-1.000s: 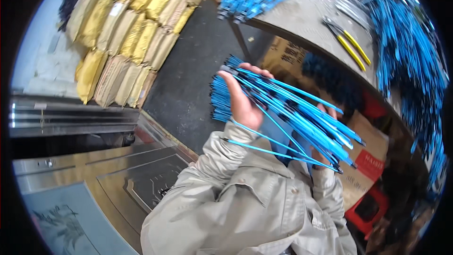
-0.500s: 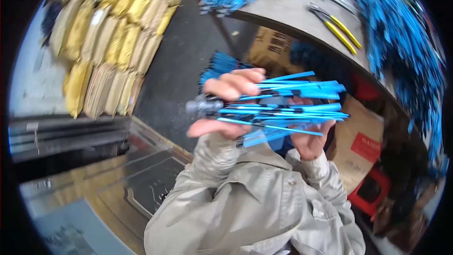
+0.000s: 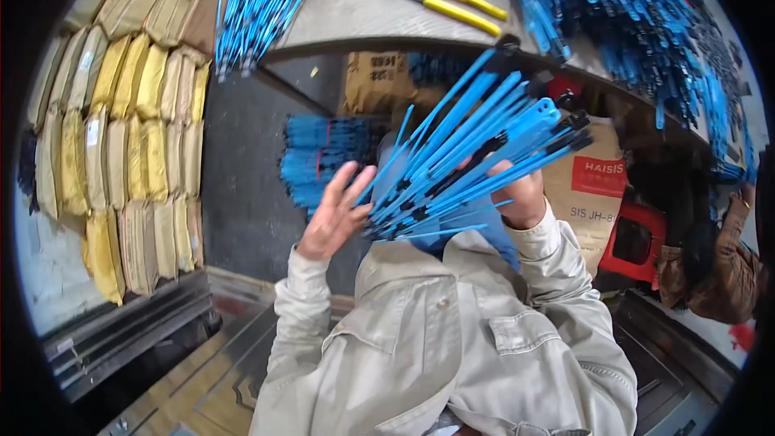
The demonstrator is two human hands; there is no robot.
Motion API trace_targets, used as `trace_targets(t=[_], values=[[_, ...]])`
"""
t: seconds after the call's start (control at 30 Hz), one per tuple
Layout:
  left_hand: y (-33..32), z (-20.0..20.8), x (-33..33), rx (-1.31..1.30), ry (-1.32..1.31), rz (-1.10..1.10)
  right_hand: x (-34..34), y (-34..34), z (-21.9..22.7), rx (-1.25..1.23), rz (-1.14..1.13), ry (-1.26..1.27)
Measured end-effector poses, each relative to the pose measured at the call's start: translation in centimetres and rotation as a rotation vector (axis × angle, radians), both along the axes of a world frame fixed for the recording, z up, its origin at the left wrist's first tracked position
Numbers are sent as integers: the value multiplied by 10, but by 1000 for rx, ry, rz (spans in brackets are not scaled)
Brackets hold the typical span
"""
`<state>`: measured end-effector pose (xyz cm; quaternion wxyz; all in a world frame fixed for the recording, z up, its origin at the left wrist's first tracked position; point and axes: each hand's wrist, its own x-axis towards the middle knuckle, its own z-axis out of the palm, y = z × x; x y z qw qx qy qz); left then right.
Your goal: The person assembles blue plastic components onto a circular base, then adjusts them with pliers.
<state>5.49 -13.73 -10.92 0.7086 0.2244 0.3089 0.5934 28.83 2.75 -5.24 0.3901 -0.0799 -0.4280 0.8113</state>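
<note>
A loose bundle of long, thin blue strips with black end pieces [image 3: 476, 141] fans out in front of my body, slanting up to the right. My right hand [image 3: 521, 194] grips it from the right side, with part of the fingers hidden behind the strips. At the bundle's lower left end is my left hand [image 3: 333, 214], its fingers spread. It is beside the strips and holds none of them; whether a fingertip touches them I cannot tell.
On the grey worktable [image 3: 347, 12] lie yellow-handled pliers [image 3: 452, 4], a blue strip pile [image 3: 266, 4] and a larger heap [image 3: 613, 20]. Below stand tied blue bundles [image 3: 319, 161], a paper sack [image 3: 585, 218] and a red plastic frame [image 3: 634, 246]. Wrapped packages [image 3: 129, 145] are stacked left.
My left hand has let go of the bundle's left end and opened. The bundle has tilted from level to slanting up rightward, and its strips have spread. The view has turned.
</note>
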Motion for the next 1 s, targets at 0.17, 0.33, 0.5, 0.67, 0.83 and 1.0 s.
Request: trace_targets(t=[0.17, 0.33, 0.5, 0.67, 0.83, 1.0], values=[[26, -3, 22, 97, 376, -110, -19, -31, -2, 231, 154, -411], [26, 26, 37, 168, 288, 92, -26, -47, 10, 244, 47, -364], [19, 37, 50, 186, 513, 167, -21, -51, 20, 288, -4, -375], [26, 38, 61, 383, 681, 191, -19, -44, 28, 410, 9, -288], [25, 39, 56, 351, 419, 93, -14, -39, 20, 435, 90, -365], [20, 25, 44, 380, 168, -108, -14, -32, 13, 479, 141, -350]])
